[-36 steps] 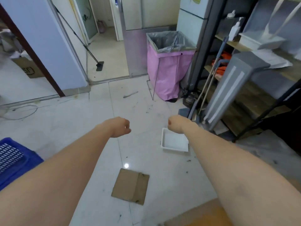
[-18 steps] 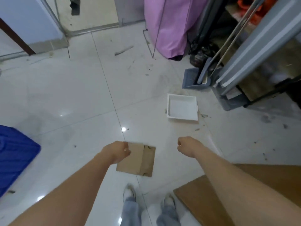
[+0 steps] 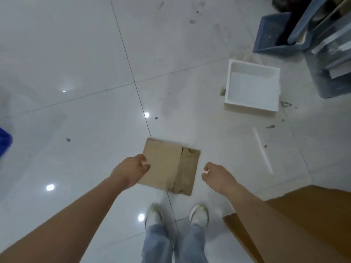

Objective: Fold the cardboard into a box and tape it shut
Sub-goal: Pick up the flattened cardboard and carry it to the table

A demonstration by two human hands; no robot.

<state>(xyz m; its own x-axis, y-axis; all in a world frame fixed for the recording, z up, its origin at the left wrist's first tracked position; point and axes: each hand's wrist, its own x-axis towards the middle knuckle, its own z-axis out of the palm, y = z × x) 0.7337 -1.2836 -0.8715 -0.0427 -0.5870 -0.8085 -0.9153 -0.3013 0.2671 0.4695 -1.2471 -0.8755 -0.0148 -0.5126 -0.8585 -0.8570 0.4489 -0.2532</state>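
A flat, folded piece of brown cardboard [image 3: 169, 168] lies on the white tiled floor just in front of my feet. My left hand [image 3: 131, 169] hovers over its left edge with loosely curled fingers and holds nothing. My right hand [image 3: 216, 175] hangs a little to the right of the cardboard, apart from it, fingers loosely curled and empty. No tape is in view.
A white shallow tray [image 3: 252, 88] sits on the floor to the upper right. Behind it stand a blue-grey dustpan [image 3: 275, 33] and shelf clutter. A brown board [image 3: 303, 215] lies at the lower right, a blue crate edge [image 3: 4, 141] at the far left. My shoes [image 3: 176, 213] are below the cardboard.
The view has tilted down from the room to the floor. Both hands have come lower and nearer the cardboard, which now lies between them.
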